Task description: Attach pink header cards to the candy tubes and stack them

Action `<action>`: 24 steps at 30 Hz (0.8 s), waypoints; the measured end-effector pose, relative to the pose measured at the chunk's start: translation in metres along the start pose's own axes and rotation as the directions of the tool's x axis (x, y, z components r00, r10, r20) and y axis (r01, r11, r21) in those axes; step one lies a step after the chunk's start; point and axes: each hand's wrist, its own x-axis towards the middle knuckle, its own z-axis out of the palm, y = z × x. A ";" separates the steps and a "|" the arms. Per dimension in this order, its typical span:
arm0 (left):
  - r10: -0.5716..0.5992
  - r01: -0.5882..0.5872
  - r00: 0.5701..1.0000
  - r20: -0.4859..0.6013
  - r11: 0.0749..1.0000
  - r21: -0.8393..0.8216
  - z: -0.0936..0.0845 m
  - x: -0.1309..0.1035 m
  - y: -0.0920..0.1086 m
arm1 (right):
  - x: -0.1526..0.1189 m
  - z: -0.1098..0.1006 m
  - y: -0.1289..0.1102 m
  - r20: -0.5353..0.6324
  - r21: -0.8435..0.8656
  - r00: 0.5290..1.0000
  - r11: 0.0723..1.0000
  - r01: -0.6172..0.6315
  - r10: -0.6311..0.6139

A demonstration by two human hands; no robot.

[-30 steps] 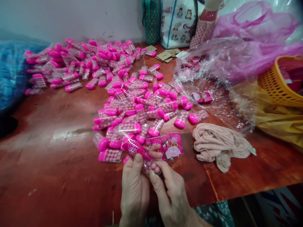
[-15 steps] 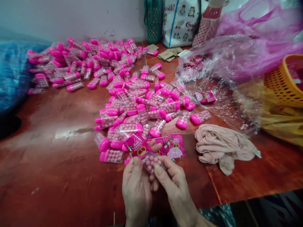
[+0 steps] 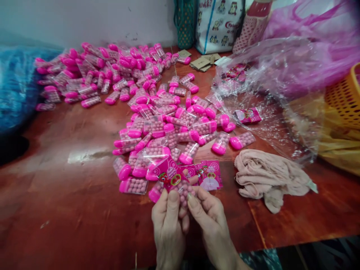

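Close to the table's front edge, my left hand (image 3: 169,227) and my right hand (image 3: 213,223) grip one clear candy container (image 3: 184,193) filled with pink balls, both thumbs pressing on its top face. A pink printed label (image 3: 168,174) lies over the far part of that container; whether it is stuck down I cannot tell. Fingers hide the container's edges. Just past my hands, more pink labels (image 3: 210,174) lie on the table. A loose heap of similar pink-capped candy containers (image 3: 164,129) spreads beyond, with one container (image 3: 133,185) lying flat left of my hands.
A crumpled beige cloth (image 3: 270,174) is on the right. Behind it are clear plastic wrap (image 3: 270,112) with pink labels, a yellow basket (image 3: 344,95) and a pink plastic bag (image 3: 326,60). Bags stand at the back, near brown card pieces (image 3: 201,63). A blue bag (image 3: 17,90) sits left.
The view has shifted slightly, so most things appear a little further right. Both hands stay on the candy container, and the label now covers more of it.
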 end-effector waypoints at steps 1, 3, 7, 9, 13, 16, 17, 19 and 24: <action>0.004 -0.005 1.000 0.029 0.999 0.036 0.000 0.000 -0.002 | 0.000 -0.001 -0.001 -0.013 -0.018 1.000 1.000 0.014 -0.014; 0.004 -0.011 0.996 0.087 0.996 0.084 -0.002 0.000 -0.005 | 0.000 -0.002 -0.004 -0.033 -0.050 0.999 0.998 0.040 -0.042; -0.027 0.029 0.986 0.162 1.000 -0.010 -0.006 0.001 -0.005 | 0.000 -0.004 -0.009 -0.009 -0.075 1.000 0.997 0.023 -0.024; -0.034 0.055 0.980 0.197 0.993 -0.103 -0.007 0.004 0.000 | 0.001 -0.004 -0.009 -0.005 -0.072 1.000 0.997 -0.012 0.011; -0.053 0.097 0.969 0.240 0.979 -0.178 -0.010 0.013 0.012 | 0.003 -0.004 -0.004 -0.018 -0.063 0.998 0.996 -0.068 0.067; -0.121 0.163 0.957 0.264 0.976 -0.142 -0.014 0.016 0.013 | 0.004 -0.004 -0.002 -0.028 -0.069 0.997 0.995 -0.075 0.073; -0.128 0.170 0.953 0.273 0.976 -0.135 -0.015 0.016 0.013 | 0.004 -0.004 -0.001 -0.033 -0.070 0.997 0.995 -0.075 0.073; -0.120 0.165 0.950 0.288 0.976 -0.140 -0.016 0.017 0.010 | 0.005 -0.005 -0.001 -0.034 -0.081 0.997 0.994 -0.070 0.068; -0.112 0.173 0.940 0.323 0.971 -0.167 -0.017 0.018 0.006 | 0.007 -0.007 0.001 -0.025 -0.131 0.999 0.990 -0.046 0.043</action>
